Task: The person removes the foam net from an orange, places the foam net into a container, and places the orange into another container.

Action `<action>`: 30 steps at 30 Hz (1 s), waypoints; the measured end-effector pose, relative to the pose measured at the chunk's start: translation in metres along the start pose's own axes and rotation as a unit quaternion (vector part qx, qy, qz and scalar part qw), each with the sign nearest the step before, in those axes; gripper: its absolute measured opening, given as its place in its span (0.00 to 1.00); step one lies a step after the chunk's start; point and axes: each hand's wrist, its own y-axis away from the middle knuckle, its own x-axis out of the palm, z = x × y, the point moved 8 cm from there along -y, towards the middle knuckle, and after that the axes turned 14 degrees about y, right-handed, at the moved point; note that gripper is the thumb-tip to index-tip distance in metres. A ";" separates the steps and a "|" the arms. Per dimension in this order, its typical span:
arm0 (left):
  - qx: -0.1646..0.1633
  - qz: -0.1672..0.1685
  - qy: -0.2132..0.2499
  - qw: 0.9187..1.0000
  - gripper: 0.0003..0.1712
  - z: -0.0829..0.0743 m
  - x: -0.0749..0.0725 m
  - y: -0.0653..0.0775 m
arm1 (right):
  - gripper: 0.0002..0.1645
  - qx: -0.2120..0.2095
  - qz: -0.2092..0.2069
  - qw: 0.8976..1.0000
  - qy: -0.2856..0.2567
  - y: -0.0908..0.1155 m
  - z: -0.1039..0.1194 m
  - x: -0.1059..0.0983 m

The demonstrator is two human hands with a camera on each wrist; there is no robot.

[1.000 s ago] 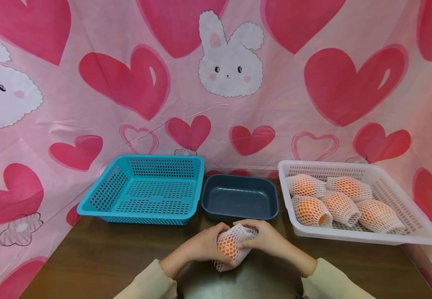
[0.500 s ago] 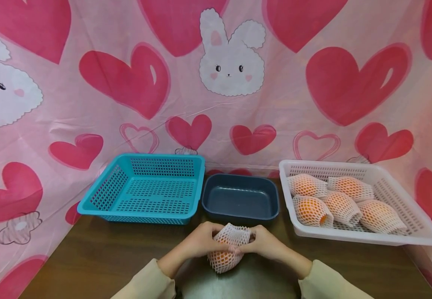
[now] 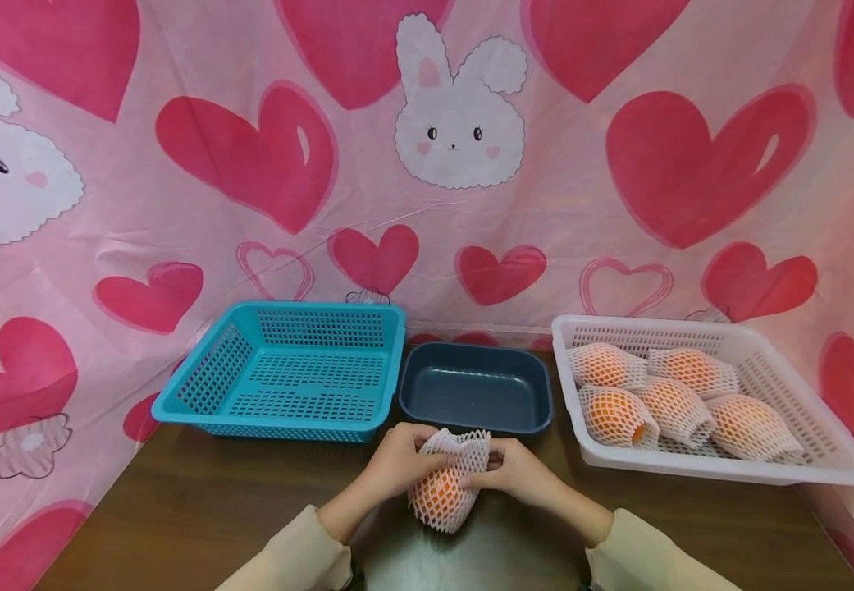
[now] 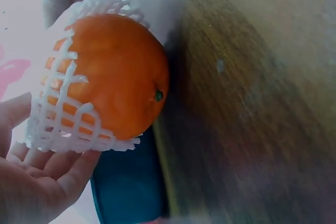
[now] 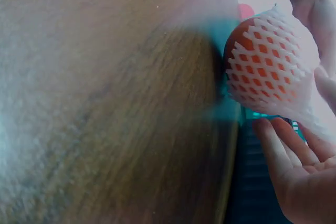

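Near the front middle of the table, an orange (image 3: 441,491) sits inside a white foam net (image 3: 468,447). My left hand (image 3: 402,457) grips the netted fruit from the left, thumb in front. On the right, my right hand (image 3: 518,474) pinches the upper, loose part of the net between thumb and fingers. The left wrist view shows the orange's bare end with its green stem (image 4: 159,95) outside the net. Seen from the right wrist, the foam net (image 5: 268,64) covers most of the fruit.
Behind the hands stands a dark blue tray (image 3: 474,428). A turquoise basket (image 3: 279,425) is at the left. To the right, a white basket (image 3: 714,472) holds several netted oranges (image 3: 611,414). A pink patterned cloth (image 3: 427,213) hangs behind the brown table (image 3: 212,509).
The netted orange has been turned between the hands, so the net's loose end now points up. My right hand has shifted from the fruit's top to the net's right side.
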 end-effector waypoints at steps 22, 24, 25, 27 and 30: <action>-0.035 0.035 -0.005 0.999 0.13 0.008 0.001 0.001 | 0.13 0.037 -0.038 0.998 0.040 -0.005 0.001 -0.007; -0.029 0.027 -0.008 0.999 0.13 0.006 0.002 0.000 | 0.13 0.036 -0.045 0.997 0.048 -0.006 0.002 -0.009; -0.026 0.023 -0.010 0.999 0.13 0.006 0.002 0.000 | 0.13 0.033 -0.049 0.997 0.052 -0.007 0.002 -0.011; -0.027 0.016 -0.008 0.999 0.13 0.005 0.002 0.000 | 0.13 0.025 -0.052 0.997 0.055 -0.007 0.005 -0.012; -0.035 0.011 -0.003 0.999 0.16 0.006 0.000 0.001 | 0.13 0.020 -0.059 0.996 0.057 -0.009 0.008 -0.014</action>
